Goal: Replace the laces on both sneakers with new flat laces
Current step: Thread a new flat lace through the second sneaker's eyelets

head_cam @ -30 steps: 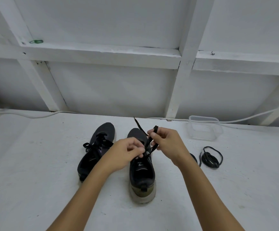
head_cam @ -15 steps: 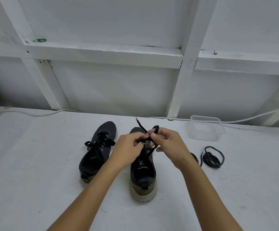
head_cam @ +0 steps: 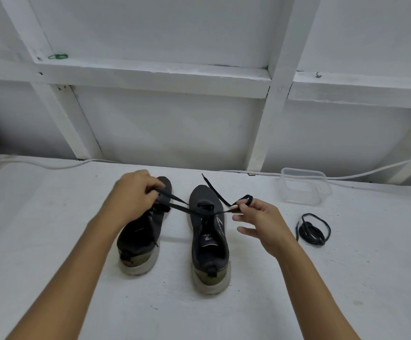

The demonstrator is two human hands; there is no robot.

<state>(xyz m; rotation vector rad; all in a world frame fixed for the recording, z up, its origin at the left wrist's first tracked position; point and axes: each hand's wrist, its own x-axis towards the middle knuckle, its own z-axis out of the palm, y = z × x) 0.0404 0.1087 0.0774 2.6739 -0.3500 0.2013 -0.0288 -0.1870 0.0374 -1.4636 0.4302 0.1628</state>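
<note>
Two dark sneakers with pale soles stand side by side on the white surface, toes pointing away. On the right sneaker (head_cam: pixel 209 231) a black flat lace (head_cam: pixel 182 207) is stretched sideways into two loops. My left hand (head_cam: pixel 130 200) grips the left loop over the left sneaker (head_cam: pixel 140 241). My right hand (head_cam: pixel 260 222) pinches the right loop between thumb and forefinger, the other fingers spread. One loose lace end trails toward the wall beyond the toe. The left sneaker's lacing is partly hidden by my left hand.
A coiled black lace (head_cam: pixel 313 229) lies to the right of the shoes. Behind it stands a clear plastic container (head_cam: pixel 305 190). A white cable (head_cam: pixel 52 165) runs along the foot of the white framed wall. A green rubber band (head_cam: pixel 57 56) lies on the wall ledge.
My hands were close together over the right sneaker's tongue. They have pulled apart, the left going left and the right going right, drawing the lace loops taut.
</note>
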